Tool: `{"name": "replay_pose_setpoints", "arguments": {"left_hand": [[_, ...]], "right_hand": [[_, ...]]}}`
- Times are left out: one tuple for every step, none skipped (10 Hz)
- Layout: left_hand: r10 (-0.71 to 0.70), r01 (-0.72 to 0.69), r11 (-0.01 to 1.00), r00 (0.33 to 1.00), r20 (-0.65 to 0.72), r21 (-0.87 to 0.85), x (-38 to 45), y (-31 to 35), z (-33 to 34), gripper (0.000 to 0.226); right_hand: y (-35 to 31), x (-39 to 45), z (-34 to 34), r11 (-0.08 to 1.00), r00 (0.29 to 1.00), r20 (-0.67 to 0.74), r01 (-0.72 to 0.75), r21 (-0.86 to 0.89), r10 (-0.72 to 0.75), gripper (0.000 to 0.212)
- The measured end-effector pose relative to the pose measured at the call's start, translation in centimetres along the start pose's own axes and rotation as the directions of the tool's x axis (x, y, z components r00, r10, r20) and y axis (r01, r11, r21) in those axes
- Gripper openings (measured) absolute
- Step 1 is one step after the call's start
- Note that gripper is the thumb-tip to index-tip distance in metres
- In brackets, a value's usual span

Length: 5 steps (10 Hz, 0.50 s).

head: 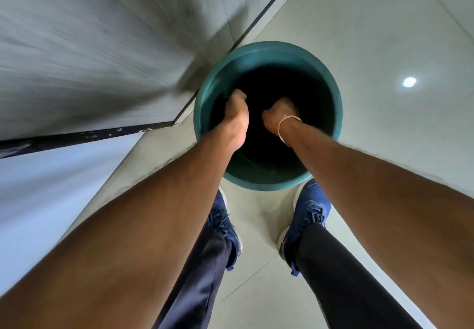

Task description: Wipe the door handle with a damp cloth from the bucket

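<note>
A teal bucket (336, 103) stands on the floor just ahead of my feet, and its inside is dark. Both my hands reach down into it. My left hand (237, 112) is curled near the left inner wall, with its fingers bent down out of sight. My right hand (279, 113), with a thin pink band on the wrist, hangs near the middle with its fingers hidden in the dark. No cloth shows, and I cannot tell whether either hand holds one. The door handle is not in view.
A grey wall panel (102, 54) with a black bottom edge rises at the left, close to the bucket. Pale glossy floor tiles (384, 34) spread to the right and reflect a ceiling light. My blue shoes (307, 216) stand just behind the bucket.
</note>
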<state>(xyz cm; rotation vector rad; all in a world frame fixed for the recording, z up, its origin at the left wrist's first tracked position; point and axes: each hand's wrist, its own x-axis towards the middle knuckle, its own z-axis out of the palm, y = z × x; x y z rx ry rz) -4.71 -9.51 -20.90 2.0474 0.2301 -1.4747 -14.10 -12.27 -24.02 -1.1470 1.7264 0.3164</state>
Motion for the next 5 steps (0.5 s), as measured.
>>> {"name": "replay_pose_setpoints", "arguments": {"left_hand": [[-0.004, 0.004, 1.000, 1.000, 0.005, 0.000, 1.1, -0.1, 0.5, 0.034], [-0.013, 0.012, 1.000, 1.000, 0.019, 0.028, 0.3, 0.1, 0.1, 0.033], [-0.007, 0.005, 0.999, 1.000, 0.027, 0.050, -1.9, 0.8, -0.7, 0.031], [0.024, -0.032, 0.993, 0.998, 0.062, 0.116, -5.1, 0.9, -2.2, 0.029], [0.212, -0.226, 0.943, 0.974, 0.081, 0.245, -10.1, 1.7, -3.8, 0.030]], "right_hand": [[0.0, 0.7, 0.4, 1.000, 1.000, 0.009, 0.009, -0.023, -0.009, 0.034], [-0.1, 0.0, 0.1, 0.998, 1.000, 0.004, 0.003, -0.058, -0.003, 0.033], [-0.4, -2.4, -1.3, 0.993, 1.000, 0.001, 0.011, -0.121, -0.011, 0.035], [-0.4, -6.7, -3.0, 0.992, 0.999, 0.011, 0.052, -0.112, -0.052, 0.045], [-0.7, -11.5, -5.4, 0.971, 0.974, -0.037, 0.217, -0.099, -0.222, 0.055]]}}
